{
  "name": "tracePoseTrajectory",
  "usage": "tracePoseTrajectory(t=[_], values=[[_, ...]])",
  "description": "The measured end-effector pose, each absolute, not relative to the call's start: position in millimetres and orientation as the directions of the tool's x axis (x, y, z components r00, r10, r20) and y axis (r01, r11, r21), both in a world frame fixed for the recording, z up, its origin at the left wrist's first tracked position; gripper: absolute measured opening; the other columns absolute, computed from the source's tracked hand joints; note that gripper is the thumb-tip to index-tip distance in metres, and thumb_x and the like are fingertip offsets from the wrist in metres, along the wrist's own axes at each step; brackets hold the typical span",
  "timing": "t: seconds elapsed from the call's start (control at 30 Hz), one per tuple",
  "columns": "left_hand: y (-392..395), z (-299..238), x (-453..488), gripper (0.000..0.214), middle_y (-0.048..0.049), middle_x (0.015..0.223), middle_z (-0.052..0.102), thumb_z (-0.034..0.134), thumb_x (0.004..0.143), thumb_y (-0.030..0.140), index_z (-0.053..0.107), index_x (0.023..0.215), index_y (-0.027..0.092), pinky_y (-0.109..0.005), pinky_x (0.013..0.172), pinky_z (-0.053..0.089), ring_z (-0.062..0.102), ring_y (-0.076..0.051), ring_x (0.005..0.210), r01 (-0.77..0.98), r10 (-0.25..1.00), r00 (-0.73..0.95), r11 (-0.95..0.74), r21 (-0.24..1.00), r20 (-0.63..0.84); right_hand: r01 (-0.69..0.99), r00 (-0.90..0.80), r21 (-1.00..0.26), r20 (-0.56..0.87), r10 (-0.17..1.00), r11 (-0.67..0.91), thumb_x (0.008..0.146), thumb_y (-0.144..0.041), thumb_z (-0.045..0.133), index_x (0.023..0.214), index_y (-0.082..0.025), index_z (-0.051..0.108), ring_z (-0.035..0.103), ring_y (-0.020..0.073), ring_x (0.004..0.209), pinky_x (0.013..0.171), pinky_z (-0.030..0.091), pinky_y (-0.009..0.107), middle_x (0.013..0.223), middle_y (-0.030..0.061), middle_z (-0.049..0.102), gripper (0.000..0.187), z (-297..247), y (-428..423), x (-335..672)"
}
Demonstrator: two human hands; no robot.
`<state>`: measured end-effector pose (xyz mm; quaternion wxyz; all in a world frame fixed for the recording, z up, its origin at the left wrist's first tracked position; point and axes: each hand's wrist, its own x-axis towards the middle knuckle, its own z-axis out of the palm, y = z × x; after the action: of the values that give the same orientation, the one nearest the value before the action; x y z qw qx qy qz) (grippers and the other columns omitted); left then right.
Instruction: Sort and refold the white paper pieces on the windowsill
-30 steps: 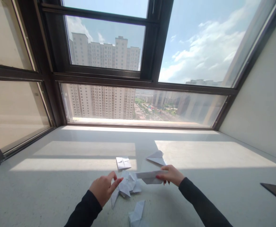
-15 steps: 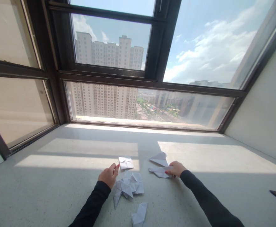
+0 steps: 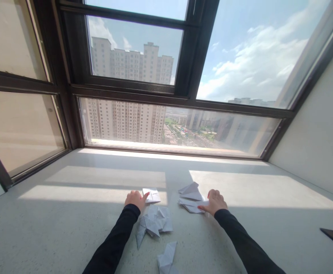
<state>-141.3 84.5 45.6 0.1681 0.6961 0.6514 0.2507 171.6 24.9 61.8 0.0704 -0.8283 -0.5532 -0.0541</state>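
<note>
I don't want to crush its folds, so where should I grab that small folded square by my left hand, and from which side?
Probably its left edge, coming from the left: the left hand touches the small folded square there. It lies flat on the ledge, so pinch that thin edge; the folded paper pile crowds its near side.

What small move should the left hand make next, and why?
Probably the left hand should pinch the small square folded paper and lift it off the sill. Its fingertip already touches that paper's near edge but grips nothing, while the right hand rests on the flat folded piece, so it seems occupied.
</note>
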Motion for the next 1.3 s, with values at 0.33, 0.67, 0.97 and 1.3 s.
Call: tracePoseTrajectory(t=[0.33,0.67,0.97,1.3], values=[[102,41,-130,0.021,-0.0035,0.068,0.056,0.052,0.065,0.036,0.044,0.06,0.017,-0.029,0.059,0.042,0.057,-0.019,0.068,0.506,0.994,-0.067,-0.043,0.861,0.089,0.936,0.056,-0.351,0.251,0.966,0.037,0.071,-0.04,0.048,0.066,-0.017,0.053,0.05,0.0162,0.063,0.061,0.038,0.029,0.064,0.0014,0.051,0.024,53,10,96],[54,35,-165,0.053,-0.0055,0.084,0.062,0.05,0.066,0.038,0.031,0.111,0.018,-0.027,0.057,0.048,0.061,-0.016,0.068,-0.06,0.993,-0.062,-0.106,0.993,0.102,0.637,0.03,-0.764,0.161,0.987,0.105,0.07,-0.034,0.05,0.063,-0.016,0.048,0.049,0.0096,0.048,0.047,0.04,0.021,0.053,-0.0035,0.051,0.019,38,15,36],[42,54,-163,0.033,-0.0074,0.092,0.063,0.048,0.066,0.039,0.062,0.083,0.015,-0.027,0.07,0.047,0.055,-0.021,0.089,0.127,0.969,-0.039,-0.237,0.963,0.244,0.187,0.219,-0.958,0.257,0.941,0.218,0.065,-0.051,0.054,0.069,-0.019,0.045,0.038,0.0061,0.032,0.028,0.031,0.018,0.044,-0.0075,0.044,0.033,49,7,40],[46,48,-164,0.045,-0.0078,0.096,0.063,0.056,0.06,0.048,0.057,0.092,0.015,-0.025,0.061,0.051,0.061,-0.018,0.074,0.018,0.968,-0.146,-0.202,0.979,0.202,-0.059,0.238,-0.961,0.25,0.938,0.271,0.065,-0.045,0.058,0.087,-0.016,0.046,0.049,0.0108,0.033,0.031,0.037,0.021,0.041,-0.0059,0.052,0.039,64,3,35]])
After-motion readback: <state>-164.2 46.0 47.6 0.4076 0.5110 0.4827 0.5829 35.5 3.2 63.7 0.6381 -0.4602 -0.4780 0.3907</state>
